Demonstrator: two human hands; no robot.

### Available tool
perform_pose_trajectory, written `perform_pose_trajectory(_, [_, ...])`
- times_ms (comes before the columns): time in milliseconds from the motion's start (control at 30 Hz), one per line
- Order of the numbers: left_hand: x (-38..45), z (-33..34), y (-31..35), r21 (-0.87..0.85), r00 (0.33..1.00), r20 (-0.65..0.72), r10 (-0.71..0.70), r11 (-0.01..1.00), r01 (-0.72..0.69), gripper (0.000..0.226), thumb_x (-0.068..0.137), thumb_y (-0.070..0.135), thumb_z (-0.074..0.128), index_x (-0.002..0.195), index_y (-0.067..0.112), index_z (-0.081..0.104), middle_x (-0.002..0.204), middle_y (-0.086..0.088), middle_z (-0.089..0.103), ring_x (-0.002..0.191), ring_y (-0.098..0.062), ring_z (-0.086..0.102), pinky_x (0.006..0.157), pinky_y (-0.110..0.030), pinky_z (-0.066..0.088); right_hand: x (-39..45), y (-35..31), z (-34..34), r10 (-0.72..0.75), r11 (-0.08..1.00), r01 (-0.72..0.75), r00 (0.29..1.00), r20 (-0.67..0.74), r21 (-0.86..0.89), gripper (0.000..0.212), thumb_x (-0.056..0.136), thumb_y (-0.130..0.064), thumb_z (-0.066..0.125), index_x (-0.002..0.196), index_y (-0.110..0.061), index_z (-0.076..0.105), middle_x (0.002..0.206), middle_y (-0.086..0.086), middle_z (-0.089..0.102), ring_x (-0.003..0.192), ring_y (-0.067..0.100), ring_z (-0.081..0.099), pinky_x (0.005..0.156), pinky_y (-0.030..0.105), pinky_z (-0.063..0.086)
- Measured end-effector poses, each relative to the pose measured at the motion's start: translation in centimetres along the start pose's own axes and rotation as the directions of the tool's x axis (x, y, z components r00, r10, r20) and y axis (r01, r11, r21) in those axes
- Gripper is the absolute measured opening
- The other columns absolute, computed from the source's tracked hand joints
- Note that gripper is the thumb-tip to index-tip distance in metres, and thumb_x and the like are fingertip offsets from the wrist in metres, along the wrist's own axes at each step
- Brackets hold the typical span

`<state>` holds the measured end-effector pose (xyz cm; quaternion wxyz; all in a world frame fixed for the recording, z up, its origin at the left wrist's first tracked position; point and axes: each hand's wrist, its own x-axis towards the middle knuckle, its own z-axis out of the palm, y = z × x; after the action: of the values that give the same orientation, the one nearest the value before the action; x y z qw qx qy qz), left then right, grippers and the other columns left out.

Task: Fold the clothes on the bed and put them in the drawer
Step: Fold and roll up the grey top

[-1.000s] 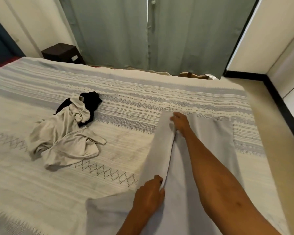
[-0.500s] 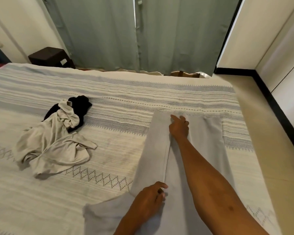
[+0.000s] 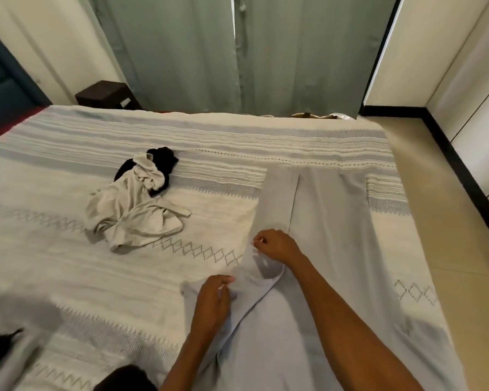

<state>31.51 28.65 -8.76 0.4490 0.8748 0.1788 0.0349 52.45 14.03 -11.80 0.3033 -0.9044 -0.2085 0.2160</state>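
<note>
a crumpled cream garment [image 3: 136,210] with something black [image 3: 164,162] tucked under it is left on the striped bedspread [image 3: 68,277] over on the left. the sleeve of the grey shirt [image 3: 331,221], spread flat on the bed's right side, is pinched by the left hand [image 3: 212,303], and the folded edge just beyond is gripped by the right hand [image 3: 277,245], fingers curled.

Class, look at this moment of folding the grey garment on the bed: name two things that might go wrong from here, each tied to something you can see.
1. The folded-over left strip lies loose with neither hand on its far end; as the left hand and right hand tug the sleeve area, it may slide open.
2. The grey garment lies close to the bed's right edge, so a strong pull could drag part of it off.
</note>
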Motion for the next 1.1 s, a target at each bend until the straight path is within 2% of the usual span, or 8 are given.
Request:
perform_pose_trajectory(133, [-3.9, -1.9, -5.0, 0.07, 0.929, -0.287, -0.233, 0.962, 0.263, 0.037, 0.091, 0.027, 0.061, 0.121, 0.005, 0.06, 0.12, -0.019, 0.059, 0.11, -0.038, 0.057, 0.094, -0.036, 0.043, -3.8, -2.4, 2.8, 0.042, 0.971, -0.008, 0.989, 0.139, -0.24, 0.056, 0.09, -0.07, 0.054, 0.1, -0.018, 0.073, 0.1, 0.0, 0.072, 0.089, 0.019, 0.063, 0.077, 0.034, 0.052])
perform_pose_trajectory(267, [-6.1, -2.4, -8.2, 0.034, 0.834, -0.099, -0.543, 0.836, 0.548, 0.068, 0.073, 0.056, 0.064, 0.11, -0.001, 0.061, 0.11, -0.021, 0.066, 0.102, -0.038, 0.063, 0.084, -0.039, 0.052, -6.3, -3.9, 4.4, 0.082, 0.901, -0.013, 0.987, 0.14, -0.433, 0.048, 0.09, -0.066, 0.054, 0.094, -0.021, 0.069, 0.113, 0.004, 0.069, 0.11, 0.028, 0.057, 0.09, 0.04, 0.045])
perform_pose_trajectory(400, [-6.6, -3.1, -7.8, 0.049, 0.85, 0.058, -0.524, 0.851, 0.522, 0.043, 0.087, 0.036, 0.063, 0.095, -0.007, 0.068, 0.103, -0.023, 0.069, 0.099, -0.035, 0.065, 0.079, -0.035, 0.048, -8.2, -5.1, 4.9, 0.142, 0.927, -0.109, 0.988, 0.068, -0.359, 0.037, 0.099, -0.039, 0.049, 0.127, -0.019, 0.061, 0.133, 0.006, 0.06, 0.124, 0.029, 0.053, 0.106, 0.045, 0.04])
perform_pose_trajectory(567, [-9.6, -4.3, -4.1, -0.306, 0.923, 0.022, -0.383, 0.877, 0.371, 0.031, 0.076, 0.034, 0.063, 0.071, 0.009, 0.046, 0.07, -0.009, 0.054, 0.067, -0.021, 0.053, 0.064, -0.034, 0.039, -10.9, -4.8, 4.2, 0.072, 0.996, -0.072, 0.997, 0.01, -0.044, 0.023, 0.099, -0.027, 0.055, 0.116, -0.014, 0.065, 0.118, 0.005, 0.066, 0.108, 0.026, 0.061, 0.09, 0.036, 0.048])
perform_pose_trajectory(700, [-12.8, -2.8, -2.8, -0.316, 0.97, 0.16, -0.183, 0.921, 0.226, 0.034, 0.086, 0.015, 0.071, 0.067, 0.018, 0.043, 0.06, -0.006, 0.045, 0.058, -0.016, 0.046, 0.059, -0.029, 0.036, -13.1, -3.2, 3.0, 0.035, 0.993, -0.026, 0.996, -0.078, 0.111, 0.01, 0.089, -0.018, 0.063, 0.094, -0.026, 0.068, 0.104, 0.0, 0.072, 0.096, 0.019, 0.065, 0.087, 0.037, 0.051])
perform_pose_trajectory(900, [-16.3, 0.1, -2.5, -0.029, 0.825, 0.564, -0.01, 0.999, 0.032, 0.021, 0.092, 0.032, 0.064, 0.089, 0.013, 0.073, 0.079, 0.004, 0.074, 0.068, 0.0, 0.067, 0.066, -0.013, 0.048, -16.2, 1.7, 3.7, 0.158, 0.979, -0.172, 0.98, -0.121, -0.109, 0.026, 0.093, -0.024, 0.051, 0.109, -0.03, 0.07, 0.113, 0.004, 0.069, 0.105, 0.023, 0.062, 0.093, 0.038, 0.05])
perform_pose_trajectory(1000, [-16.0, 0.1, -2.2, -0.016, 0.831, 0.556, -0.027, 0.999, 0.043, 0.021, 0.095, 0.027, 0.057, 0.092, 0.013, 0.073, 0.084, 0.0, 0.076, 0.066, -0.003, 0.068, 0.064, -0.016, 0.052, -16.8, 2.2, 4.1, 0.175, 0.972, -0.184, 0.982, -0.073, -0.148, 0.035, 0.093, -0.023, 0.051, 0.124, -0.029, 0.066, 0.126, 0.005, 0.066, 0.121, 0.028, 0.054, 0.103, 0.042, 0.044])
perform_pose_trajectory(1100, [-15.5, 0.4, -3.4, 0.141, 0.938, 0.345, -0.038, 0.99, -0.012, 0.015, 0.098, 0.027, 0.05, 0.09, 0.021, 0.061, 0.082, 0.006, 0.068, 0.073, -0.013, 0.067, 0.067, -0.03, 0.053, -17.2, 1.5, 4.6, 0.122, 0.982, -0.135, 0.988, -0.099, -0.134, 0.039, 0.094, -0.021, 0.053, 0.132, -0.025, 0.062, 0.133, 0.003, 0.063, 0.125, 0.029, 0.052, 0.104, 0.042, 0.043])
